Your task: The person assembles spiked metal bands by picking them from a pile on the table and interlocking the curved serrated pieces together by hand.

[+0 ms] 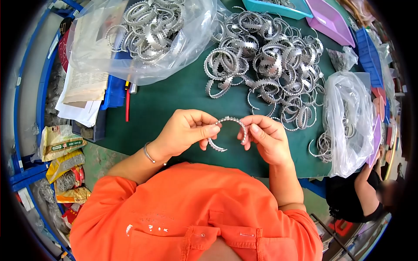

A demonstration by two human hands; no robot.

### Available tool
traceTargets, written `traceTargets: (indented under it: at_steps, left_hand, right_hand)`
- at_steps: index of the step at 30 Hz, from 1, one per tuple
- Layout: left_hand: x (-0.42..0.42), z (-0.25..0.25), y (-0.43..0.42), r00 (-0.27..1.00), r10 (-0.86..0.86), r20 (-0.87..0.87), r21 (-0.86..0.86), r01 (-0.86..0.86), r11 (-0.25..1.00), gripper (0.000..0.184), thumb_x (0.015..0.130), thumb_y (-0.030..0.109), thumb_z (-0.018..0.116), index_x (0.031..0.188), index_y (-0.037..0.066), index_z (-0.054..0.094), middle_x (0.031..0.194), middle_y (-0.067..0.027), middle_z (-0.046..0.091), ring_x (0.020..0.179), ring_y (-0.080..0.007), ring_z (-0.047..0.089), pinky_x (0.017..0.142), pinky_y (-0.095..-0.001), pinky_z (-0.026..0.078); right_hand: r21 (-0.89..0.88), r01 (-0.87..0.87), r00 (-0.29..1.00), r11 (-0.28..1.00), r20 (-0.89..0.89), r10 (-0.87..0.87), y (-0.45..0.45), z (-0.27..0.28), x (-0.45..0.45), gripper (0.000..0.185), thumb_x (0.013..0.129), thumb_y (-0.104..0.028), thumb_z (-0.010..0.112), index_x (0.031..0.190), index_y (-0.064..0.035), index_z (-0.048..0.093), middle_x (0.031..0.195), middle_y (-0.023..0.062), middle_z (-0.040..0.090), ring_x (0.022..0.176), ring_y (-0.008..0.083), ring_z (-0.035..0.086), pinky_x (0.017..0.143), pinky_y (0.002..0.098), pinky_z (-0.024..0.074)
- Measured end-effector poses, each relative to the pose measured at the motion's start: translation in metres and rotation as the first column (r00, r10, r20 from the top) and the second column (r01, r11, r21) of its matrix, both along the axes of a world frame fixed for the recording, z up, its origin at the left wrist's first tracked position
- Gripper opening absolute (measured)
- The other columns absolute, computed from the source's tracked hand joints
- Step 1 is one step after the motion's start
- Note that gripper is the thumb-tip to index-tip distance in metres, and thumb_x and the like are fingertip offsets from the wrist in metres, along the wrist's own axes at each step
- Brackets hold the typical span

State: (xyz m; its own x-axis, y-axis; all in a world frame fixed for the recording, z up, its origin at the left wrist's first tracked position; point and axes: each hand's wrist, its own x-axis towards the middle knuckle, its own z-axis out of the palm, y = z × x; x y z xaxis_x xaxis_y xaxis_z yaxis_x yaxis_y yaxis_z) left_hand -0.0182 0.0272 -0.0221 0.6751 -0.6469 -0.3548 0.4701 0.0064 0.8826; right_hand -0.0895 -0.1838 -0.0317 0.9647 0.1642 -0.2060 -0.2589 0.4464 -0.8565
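Between my two hands, near the table's front edge, is a silvery, toothed open metal ring (229, 118). My left hand (187, 130) pinches its left side between thumb and fingers. On the ring's right side, my right hand (264, 134) holds it with thumb and fingertips. The ring's open ends point down toward the orange shirt. Beyond my hands, a large heap of similar metal rings (270, 65) lies on the green table (170, 102).
A clear plastic bag with more rings (152, 30) is at the back left. On the right lies another plastic bag (350, 117), near a purple tray (331, 21) and a teal tray (278, 9). A red pen (127, 105) lies left. Another person (361, 195) is at lower right.
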Motion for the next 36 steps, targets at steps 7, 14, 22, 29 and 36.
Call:
traceTargets:
  at_steps: [7,14,22,29,36]
  left_hand:
    - [0.0,-0.001,0.0,0.998,-0.044,-0.054,0.0,0.044,0.999,0.018,0.082,0.011,0.06,0.092,-0.004,0.061,0.071,-0.0055,0.06,0.052,-0.0063,0.053,0.047,-0.0173,0.043]
    - [-0.003,-0.006,-0.004,0.994,-0.038,-0.101,-0.049,0.033,0.998,0.022,0.086,0.01,0.054,0.102,-0.004,0.057,0.084,-0.0076,0.062,0.067,-0.0083,0.056,0.058,-0.0202,0.047]
    - [-0.003,-0.008,-0.002,0.945,-0.077,-0.319,-0.245,-0.004,0.969,0.021,0.088,0.011,0.049,0.102,-0.004,0.056,0.088,-0.0121,0.061,0.075,-0.0162,0.062,0.067,-0.0269,0.052]
    - [-0.003,-0.009,-0.001,0.934,-0.097,-0.344,-0.308,-0.014,0.951,0.018,0.089,0.01,0.049,0.099,-0.004,0.056,0.085,-0.0097,0.061,0.075,-0.014,0.061,0.068,-0.0255,0.051]
    - [-0.01,-0.005,-0.011,0.981,0.004,-0.195,-0.16,-0.036,0.986,0.015,0.086,0.007,0.053,0.096,-0.004,0.057,0.082,-0.0106,0.061,0.07,-0.0145,0.061,0.066,-0.0277,0.052]
  right_hand:
    - [-0.109,0.02,0.996,0.994,-0.086,-0.029,0.002,0.002,0.004,0.024,0.09,-0.017,0.047,0.102,0.0023,0.056,0.077,0.0056,0.06,0.065,0.0066,0.052,0.053,0.0179,0.0401]
    - [-0.172,0.131,0.979,0.976,-0.131,-0.155,0.008,0.003,0.005,0.019,0.084,-0.013,0.059,0.096,0.0017,0.059,0.067,0.0041,0.058,0.048,0.0048,0.046,0.042,0.0164,0.0361]
    - [-0.084,0.228,0.963,0.97,-0.126,-0.237,0.006,0.002,0.006,0.02,0.086,-0.016,0.056,0.096,0.0016,0.057,0.066,0.0054,0.057,0.045,0.0063,0.047,0.04,0.0183,0.0405]
    - [-0.165,0.218,0.964,0.962,-0.116,-0.238,0.008,0.004,0.005,0.016,0.085,-0.012,0.057,0.095,0.0004,0.057,0.072,0.0058,0.057,0.052,0.0073,0.048,0.045,0.0181,0.0396]
    - [-0.614,0.148,0.965,0.775,0.261,0.022,0.027,0.01,0.004,0.012,0.079,-0.008,0.062,0.087,0.0003,0.059,0.072,0.0052,0.054,0.06,0.012,0.05,0.053,0.0235,0.0407]
